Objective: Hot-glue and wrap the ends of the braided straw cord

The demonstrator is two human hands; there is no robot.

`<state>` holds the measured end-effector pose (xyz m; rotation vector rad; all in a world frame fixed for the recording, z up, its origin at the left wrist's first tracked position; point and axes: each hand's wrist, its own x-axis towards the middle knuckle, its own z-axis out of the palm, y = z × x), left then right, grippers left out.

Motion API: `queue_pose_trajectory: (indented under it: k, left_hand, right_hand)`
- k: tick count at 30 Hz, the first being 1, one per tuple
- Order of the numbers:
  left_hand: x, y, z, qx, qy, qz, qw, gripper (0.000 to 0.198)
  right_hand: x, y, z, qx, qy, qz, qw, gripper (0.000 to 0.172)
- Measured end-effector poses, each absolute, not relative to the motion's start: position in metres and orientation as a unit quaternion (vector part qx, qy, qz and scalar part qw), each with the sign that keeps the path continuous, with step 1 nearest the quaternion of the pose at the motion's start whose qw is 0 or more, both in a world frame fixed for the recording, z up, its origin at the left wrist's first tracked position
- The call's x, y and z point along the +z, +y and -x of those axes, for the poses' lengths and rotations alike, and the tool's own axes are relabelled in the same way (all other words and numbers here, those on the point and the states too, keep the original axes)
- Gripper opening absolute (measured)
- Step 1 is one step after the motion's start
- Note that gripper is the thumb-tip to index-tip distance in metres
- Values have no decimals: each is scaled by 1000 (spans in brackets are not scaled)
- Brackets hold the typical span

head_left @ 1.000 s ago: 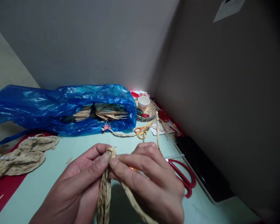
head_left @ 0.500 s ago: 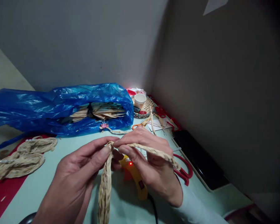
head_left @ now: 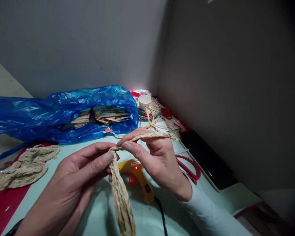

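Between my two hands is a pale straw braid (head_left: 121, 196), its wide flat part made of several rows side by side and hanging down toward me. My left hand (head_left: 86, 173) pinches the top end of this wide part between thumb and fingers. The loose single braid (head_left: 157, 134) runs off to the right, gripped between the thumb and fingers of my right hand (head_left: 149, 154); its tip passes over the knuckles. Beneath my hands lies a yellow glue gun (head_left: 145, 185) with a lit red light and a black cord, its nozzle hidden behind the left fingers.
A blue plastic bag (head_left: 61, 101) of dried straw lies at the back left. Coiled braid pieces (head_left: 27, 168) sit at left. Red-handled scissors (head_left: 190, 168) and a black phone-like slab (head_left: 208, 164) are at right, beside the wall. A white cup (head_left: 144, 100) stands on a woven tray (head_left: 154, 106).
My right hand has shifted up slightly and the loose braid now lies higher over it. The wide part has swung rightward at its lower end. The view has moved a little.
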<state>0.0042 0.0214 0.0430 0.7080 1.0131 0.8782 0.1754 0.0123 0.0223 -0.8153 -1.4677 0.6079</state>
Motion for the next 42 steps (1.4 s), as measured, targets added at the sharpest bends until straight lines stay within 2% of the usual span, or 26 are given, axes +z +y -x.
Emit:
queue_pose_trajectory:
  k: [5, 10, 12, 17, 19, 20, 22, 27, 31, 36, 38, 41, 42]
  left_hand:
    - [40, 19, -1, 420, 462, -377, 684, 38]
    - [35, 16, 8, 406, 455, -359, 706, 32]
    - [34, 13, 12, 413, 457, -337, 712, 34]
    - [32, 6, 23, 450, 476, -309, 690, 29]
    - [30, 4, 27, 459, 482, -301, 683, 23]
    - [28, 4, 29, 463, 484, -300, 679, 21]
    - [25, 3, 32, 474, 487, -302, 668, 16]
    - [17, 1, 34, 482, 478, -299, 671, 8]
    - [14, 3, 35, 489, 478, -292, 669, 9]
    - [13, 12, 43, 520, 462, -278, 662, 16]
    - [13, 14, 45, 530, 462, -270, 658, 18]
    - [13, 17, 47, 543, 453, -259, 658, 18]
    - [12, 17, 46, 545, 447, -256, 661, 17]
  right_hand:
    - [22, 10, -173, 270, -640, 354, 626, 11]
    - [28, 6, -173, 298, -664, 354, 587, 6]
    - [31, 6, -176, 320, -679, 352, 559, 10]
    - [26, -6, -188, 295, -712, 490, 407, 20]
    - [13, -18, -192, 272, -721, 537, 343, 37]
    - [6, -24, -195, 266, -728, 557, 298, 39]
    - [-10, -36, -199, 227, -724, 610, 229, 27]
    - [-24, -50, -194, 179, -711, 667, 131, 20]
    - [-21, -47, -181, 195, -691, 684, 130, 16]
    - [-27, -37, -187, 276, -644, 685, 197, 14]
    - [-29, -38, -196, 332, -632, 663, 227, 21]
    - [-25, -45, -210, 424, -595, 622, 281, 42]
    - [-21, -48, -212, 483, -529, 611, 336, 46]
